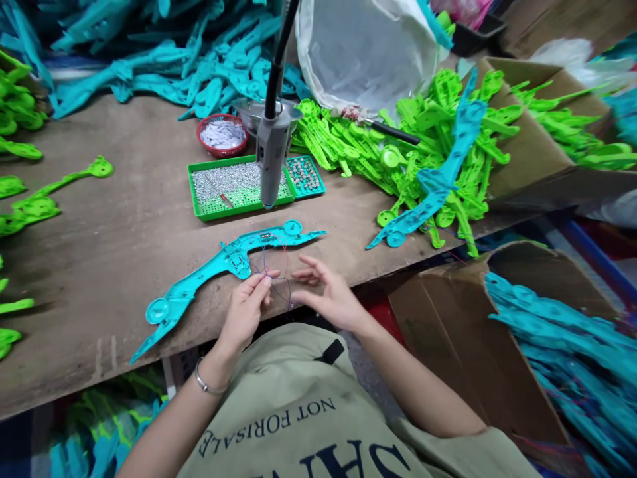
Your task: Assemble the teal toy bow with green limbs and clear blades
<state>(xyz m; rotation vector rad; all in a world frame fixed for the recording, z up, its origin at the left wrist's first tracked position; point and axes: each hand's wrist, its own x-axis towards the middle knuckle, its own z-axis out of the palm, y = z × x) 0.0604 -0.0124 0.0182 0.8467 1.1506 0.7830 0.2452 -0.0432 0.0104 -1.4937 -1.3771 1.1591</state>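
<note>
A turquoise bow-shaped plastic shell [204, 269] lies on the table with its inner side up. Thin red and blue wires [287, 262] loop out from its right half towards my hands. My left hand [249, 299] pinches the wires between thumb and fingers, just below the shell's middle. My right hand [328, 292] is beside it on the right, fingers spread and apart, close to the loose wire ends. Above the shell hangs a grey electric screwdriver [273, 159], tip down.
Behind the shell stand a green tray [199, 211] of small screws, a blue tray [318, 187] of small round parts and a red basket [204, 143] of pale pieces. Green parts [348, 143] heap at right. Cardboard boxes [442, 332] flank the table's right edge.
</note>
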